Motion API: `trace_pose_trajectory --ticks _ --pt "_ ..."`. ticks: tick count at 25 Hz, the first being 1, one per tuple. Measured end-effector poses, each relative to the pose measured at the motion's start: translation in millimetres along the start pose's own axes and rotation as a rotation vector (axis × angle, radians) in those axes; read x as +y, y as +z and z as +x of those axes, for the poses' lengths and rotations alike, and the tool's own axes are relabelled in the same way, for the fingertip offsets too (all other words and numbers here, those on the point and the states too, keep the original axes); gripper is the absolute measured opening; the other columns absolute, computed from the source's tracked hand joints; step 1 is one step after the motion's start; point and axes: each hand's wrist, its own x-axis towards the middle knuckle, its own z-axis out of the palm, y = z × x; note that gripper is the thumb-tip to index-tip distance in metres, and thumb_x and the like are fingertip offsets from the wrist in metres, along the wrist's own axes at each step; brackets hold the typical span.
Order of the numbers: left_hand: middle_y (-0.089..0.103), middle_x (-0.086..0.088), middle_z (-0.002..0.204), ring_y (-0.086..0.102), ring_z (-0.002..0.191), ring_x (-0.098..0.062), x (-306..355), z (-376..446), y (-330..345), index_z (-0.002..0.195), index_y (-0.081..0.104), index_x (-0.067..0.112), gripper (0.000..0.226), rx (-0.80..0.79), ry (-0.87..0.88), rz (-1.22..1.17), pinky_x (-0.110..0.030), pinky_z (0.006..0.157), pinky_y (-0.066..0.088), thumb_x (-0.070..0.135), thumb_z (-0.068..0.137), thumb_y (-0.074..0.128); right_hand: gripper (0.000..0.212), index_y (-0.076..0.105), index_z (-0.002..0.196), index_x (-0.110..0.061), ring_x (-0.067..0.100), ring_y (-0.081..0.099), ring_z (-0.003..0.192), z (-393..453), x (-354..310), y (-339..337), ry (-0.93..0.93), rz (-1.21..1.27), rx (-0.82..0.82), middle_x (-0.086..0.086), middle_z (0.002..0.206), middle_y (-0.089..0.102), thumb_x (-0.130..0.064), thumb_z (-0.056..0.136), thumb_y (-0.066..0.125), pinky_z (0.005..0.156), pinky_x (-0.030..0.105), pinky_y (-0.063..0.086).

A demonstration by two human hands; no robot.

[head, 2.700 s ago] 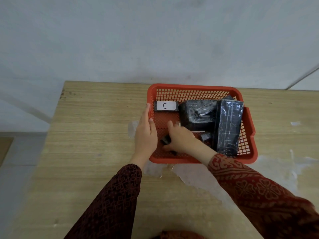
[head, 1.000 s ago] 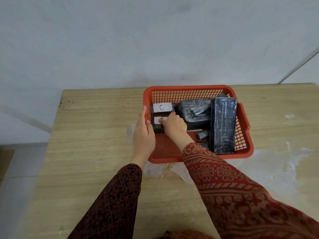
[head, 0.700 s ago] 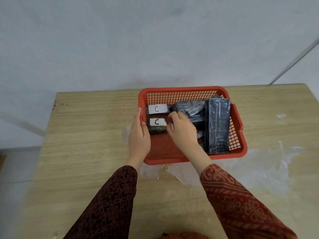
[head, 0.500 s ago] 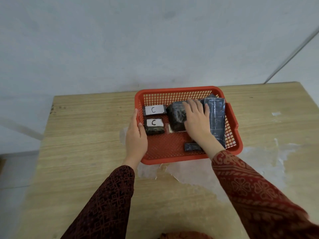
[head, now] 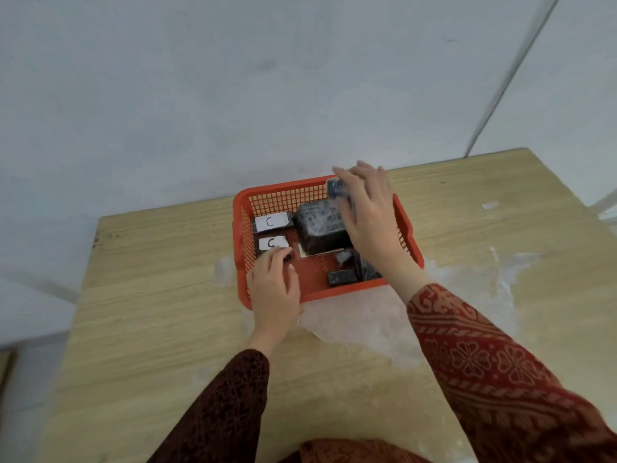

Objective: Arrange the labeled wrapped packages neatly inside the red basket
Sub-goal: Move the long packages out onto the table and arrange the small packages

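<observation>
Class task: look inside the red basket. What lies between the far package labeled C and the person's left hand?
In the head view, a second package labeled C lies between the far package labeled C and the left hand, whose fingertips touch it.

My right hand (head: 365, 215) is motion-blurred and covers most of the long black package (head: 337, 189) it grips. My left hand (head: 275, 284) hides the near edge of the second C-labeled package (head: 272, 243). The frame's bottom edge cuts off both sleeves.

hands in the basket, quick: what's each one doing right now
Left hand: fingers resting on the nearer C-labeled package, no clear grip.
Right hand: closed on the long black package, raising its far end.
</observation>
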Motion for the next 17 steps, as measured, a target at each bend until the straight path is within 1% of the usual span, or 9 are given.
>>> trace_pose_trajectory --ticks 2,4,6,7,9,11,14,15,17 --pt "0.059 -0.004 0.124 0.052 0.118 -0.022 11.9 -14.1 12.6 0.122 0.058 0.015 0.031 -0.058 0.025 0.063 -0.038 0.097 0.037 0.016 0.092 0.051 0.041 0.05 0.133 -0.011 0.022 0.05 0.101 -16.9 15.6 -23.1 0.09 -0.064 0.039 0.016 0.112 0.056 -0.014 0.092 0.052 0.091 0.038 0.042" --pt "0.06 -0.004 0.125 0.054 0.117 -0.021 19.0 -23.9 23.3 0.124 0.057 0.014 0.033 -0.076 0.036 0.16 -0.039 0.097 0.036 0.018 0.092 0.052 0.045 0.044 0.135 -0.013 0.021 0.052 0.094 -44.6 47.3 -43.3 0.31 -0.079 -0.033 0.015 0.115 0.056 -0.017 0.092 0.054 0.078 0.033 0.042" --pt "0.063 -0.005 0.121 0.057 0.112 -0.023 20.6 -28.7 28.0 0.122 0.059 0.012 0.032 -0.092 0.043 0.24 -0.041 0.095 0.038 0.02 0.092 0.05 0.04 0.044 0.126 -0.006 0.031 0.057 0.099 -78.6 82.5 -56.4 0.617 -0.009 -0.086 0.018 0.115 0.057 -0.011 0.088 0.057 0.074 0.032 0.042" --pt "0.065 -0.005 0.117 0.058 0.109 -0.024 21.1 -30.0 28.6 0.12 0.06 0.012 0.032 -0.105 0.046 0.276 -0.042 0.093 0.039 0.022 0.093 0.046 0.036 0.045 0.119 -0.001 0.037 0.056 0.1 -96.6 97.4 -60.1 0.75 -0.002 -0.134 0.021 0.113 0.056 -0.007 0.086 0.057 0.074 0.033 0.041" --pt "0.069 -0.004 0.108 0.061 0.102 -0.023 20.5 -30.3 28.5 0.112 0.065 0.012 0.036 -0.129 0.065 0.34 -0.04 0.088 0.039 0.027 0.094 0.038 0.036 0.045 0.116 0.005 0.042 0.05 0.104 -130.0 117.3 -61.5 0.9 -0.046 -0.329 0.026 0.115 0.05 -0.003 0.083 0.058 0.082 0.041 0.043" --pt "0.071 -0.002 0.096 0.062 0.091 -0.022 17.6 -30.9 27.5 0.102 0.069 0.012 0.04 -0.13 0.112 0.381 -0.038 0.079 0.04 0.027 0.094 0.033 0.04 0.047 0.121 0.005 0.042 0.049 0.108 -150.7 126.4 -59.8 0.924 -0.066 -0.5 0.026 0.12 0.049 -0.005 0.084 0.059 0.091 0.046 0.043" --pt "0.068 0.0 0.082 0.059 0.078 -0.021 17.5 -32.5 27.9 0.089 0.07 0.011 0.04 -0.104 0.147 0.421 -0.036 0.07 0.038 0.025 0.095 0.033 0.046 0.046 0.13 -0.004 0.039 0.046 0.116 -156.5 133.9 -58.9 0.855 -0.177 -0.64 0.02 0.127 0.05 -0.014 0.086 0.058 0.098 0.047 0.04" --pt "0.067 0.0 0.08 0.058 0.075 -0.021 18.0 -32.9 28.8 0.087 0.069 0.011 0.039 -0.092 0.146 0.432 -0.036 0.068 0.037 0.025 0.095 0.033 0.049 0.045 0.133 -0.006 0.038 0.045 0.118 -151.8 134.2 -59.1 0.848 -0.193 -0.625 0.019 0.13 0.049 -0.016 0.087 0.058 0.099 0.047 0.039" --pt "0.065 -0.001 0.077 0.056 0.073 -0.022 18.9 -33.9 31.4 0.084 0.068 0.011 0.038 -0.06 0.142 0.453 -0.037 0.068 0.038 0.023 0.095 0.033 0.049 0.043 0.134 -0.004 0.037 0.043 0.121 -134.1 129.3 -59.3 0.819 -0.077 -0.444 0.021 0.133 0.045 -0.012 0.088 0.058 0.1 0.038 0.037"
